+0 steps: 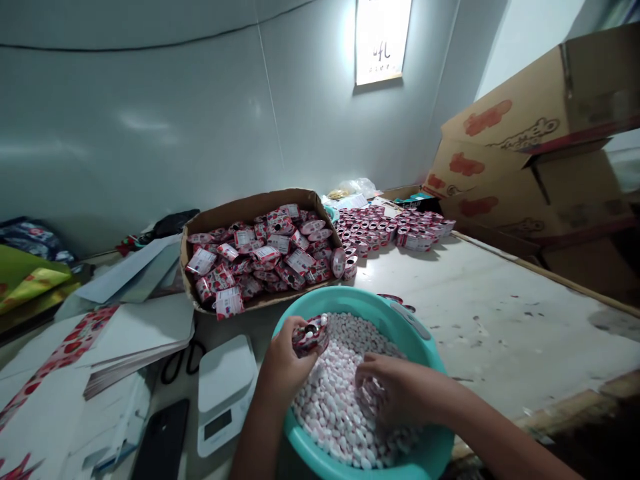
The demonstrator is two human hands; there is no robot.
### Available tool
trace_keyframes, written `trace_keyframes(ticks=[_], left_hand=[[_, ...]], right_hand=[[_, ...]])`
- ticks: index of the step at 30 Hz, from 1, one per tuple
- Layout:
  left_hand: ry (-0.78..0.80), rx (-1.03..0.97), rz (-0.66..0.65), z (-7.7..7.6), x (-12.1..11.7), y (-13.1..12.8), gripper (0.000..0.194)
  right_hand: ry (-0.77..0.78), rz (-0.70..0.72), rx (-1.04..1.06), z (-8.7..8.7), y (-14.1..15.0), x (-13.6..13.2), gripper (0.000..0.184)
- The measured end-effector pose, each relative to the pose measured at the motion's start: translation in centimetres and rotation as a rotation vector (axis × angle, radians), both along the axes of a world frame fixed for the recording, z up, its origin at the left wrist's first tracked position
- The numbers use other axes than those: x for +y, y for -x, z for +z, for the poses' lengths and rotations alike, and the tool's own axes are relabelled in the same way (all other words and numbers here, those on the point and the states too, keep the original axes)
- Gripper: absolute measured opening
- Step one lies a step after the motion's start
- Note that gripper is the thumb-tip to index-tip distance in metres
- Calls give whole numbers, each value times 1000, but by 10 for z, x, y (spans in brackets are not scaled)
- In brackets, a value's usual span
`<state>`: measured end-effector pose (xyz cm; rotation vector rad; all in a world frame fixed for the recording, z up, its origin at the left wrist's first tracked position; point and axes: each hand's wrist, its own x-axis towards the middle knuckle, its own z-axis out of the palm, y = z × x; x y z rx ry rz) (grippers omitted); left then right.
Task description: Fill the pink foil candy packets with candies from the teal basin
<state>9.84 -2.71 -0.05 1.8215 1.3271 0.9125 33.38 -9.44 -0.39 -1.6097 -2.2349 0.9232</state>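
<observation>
Left hand's [286, 355] fingers pinch a tin [311, 341], seemingly part-filled, over the tub [360, 299]; right hand's [395, 388] fingers curl in candies [334, 427], grip unclear; open tins [371, 228] far right look unfilled, those in the box [240, 212] uncertain

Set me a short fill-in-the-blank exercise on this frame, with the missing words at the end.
1. While the left hand holds a small printed container, the ____ hand is down among the white pellets.
2. The phone beside the scale is ____ in colour.
3. The box heaped with similar containers is made of ____.
4. In the picture, the scale lies to the ____ of the basin.

Missing words: right; black; cardboard; left.
</observation>
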Motion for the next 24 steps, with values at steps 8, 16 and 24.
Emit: trace_keyframes(ticks=[8, 16, 24], left_hand=[[6, -80, 61, -3, -5, 0, 41], [-44, -59, -113, -6, -3, 5, 30], [0, 35, -98, 4, -5, 4, 41]], right_hand=[[-208, -159, 370, 29, 17, 17, 33], [-268, -102, 248, 47, 26, 34, 38], [-242, -36, 48, 37, 48, 20, 61]])
